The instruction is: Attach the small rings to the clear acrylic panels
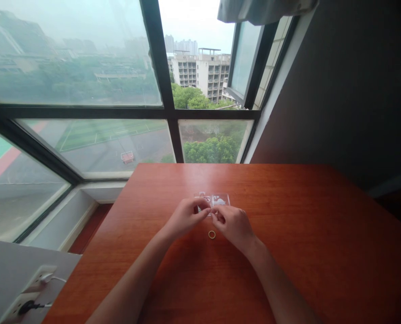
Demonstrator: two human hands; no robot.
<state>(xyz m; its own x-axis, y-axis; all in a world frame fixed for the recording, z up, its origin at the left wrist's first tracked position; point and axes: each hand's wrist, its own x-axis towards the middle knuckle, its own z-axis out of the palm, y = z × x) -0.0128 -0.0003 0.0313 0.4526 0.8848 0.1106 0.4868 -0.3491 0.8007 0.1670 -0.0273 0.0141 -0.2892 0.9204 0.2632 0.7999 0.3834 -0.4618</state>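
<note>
Both my hands meet over the middle of a reddish wooden table (288,234). My left hand (186,217) and my right hand (233,223) have their fingertips pinched together, each touching the near edge of a small clear plastic packet (217,199) with red and white shapes inside. The packet lies flat on the table just beyond my fingers. A small gold ring (212,234) rests on the table between my wrists, touching neither hand.
A large window with dark frames (168,112) stands right behind the table's far edge. A dark wall (349,90) rises on the right. A white power strip with plugged cables (31,292) sits at the lower left, off the table.
</note>
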